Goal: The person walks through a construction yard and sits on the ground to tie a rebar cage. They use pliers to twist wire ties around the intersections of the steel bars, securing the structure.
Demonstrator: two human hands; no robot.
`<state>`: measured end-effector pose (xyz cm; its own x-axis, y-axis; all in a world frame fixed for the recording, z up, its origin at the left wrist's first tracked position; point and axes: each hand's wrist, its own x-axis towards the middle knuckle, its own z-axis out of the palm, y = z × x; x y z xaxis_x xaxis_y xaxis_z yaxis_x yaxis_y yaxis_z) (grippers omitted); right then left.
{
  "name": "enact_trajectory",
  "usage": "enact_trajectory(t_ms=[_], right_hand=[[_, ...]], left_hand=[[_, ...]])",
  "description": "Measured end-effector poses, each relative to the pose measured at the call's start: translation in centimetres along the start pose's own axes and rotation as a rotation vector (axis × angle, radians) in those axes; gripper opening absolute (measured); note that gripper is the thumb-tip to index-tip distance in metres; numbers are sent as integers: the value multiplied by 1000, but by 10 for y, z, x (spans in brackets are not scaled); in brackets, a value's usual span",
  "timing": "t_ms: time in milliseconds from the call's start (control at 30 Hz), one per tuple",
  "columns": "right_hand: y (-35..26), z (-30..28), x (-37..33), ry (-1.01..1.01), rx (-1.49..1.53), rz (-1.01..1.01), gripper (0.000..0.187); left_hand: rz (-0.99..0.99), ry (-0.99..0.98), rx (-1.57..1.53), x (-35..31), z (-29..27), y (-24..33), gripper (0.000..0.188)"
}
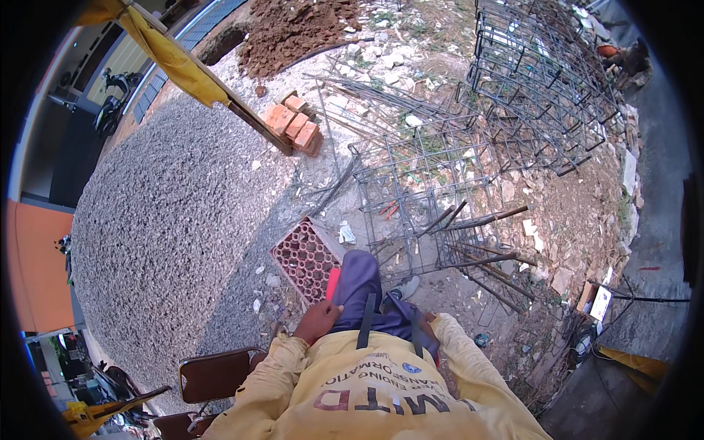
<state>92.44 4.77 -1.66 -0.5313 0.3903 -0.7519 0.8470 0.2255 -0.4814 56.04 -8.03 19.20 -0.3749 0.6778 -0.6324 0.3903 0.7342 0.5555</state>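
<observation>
My left hand (320, 321) is beside my left thigh, its fingers curled in against the dark purple trousers (358, 282). Just ahead of it, a flat red piece (333, 283) lies along the trouser leg; I cannot make out its kind. A maroon plastic crate (306, 257) with round openings stands on the ground close to that knee. My right hand (429, 320) is by the right hip, mostly hidden by the yellow sleeve and the trousers. In front of me lies a wire-tied rebar cage (411, 176). Orange-handled pliers (389, 210) lie within its frame.
A large gravel heap (169, 198) fills the left side. Beyond the crate, orange bricks (295, 123) are stacked beside a wooden post with yellow cloth (176, 62). More rebar cages (543, 88) stand at far right. Rusty bars (484, 257) jut up nearby. A brown chair (214, 375) is behind left.
</observation>
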Motion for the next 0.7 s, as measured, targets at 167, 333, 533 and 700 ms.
enact_trajectory(t_ms=[167,333,533,700], right_hand=[[13,0,3,12,-49,-14,35],[-7,-18,-3,-49,271,237,44],[-30,-25,-7,-112,445,379,44],[-63,-31,34,-105,555,332,44]], left_hand=[[-33,-90,142,-23,-28,60,47],[29,-244,392,-22,-54,100,48],[-77,-485,519,-8,-71,142,50],[114,-667,679,53,-83,130,52]])
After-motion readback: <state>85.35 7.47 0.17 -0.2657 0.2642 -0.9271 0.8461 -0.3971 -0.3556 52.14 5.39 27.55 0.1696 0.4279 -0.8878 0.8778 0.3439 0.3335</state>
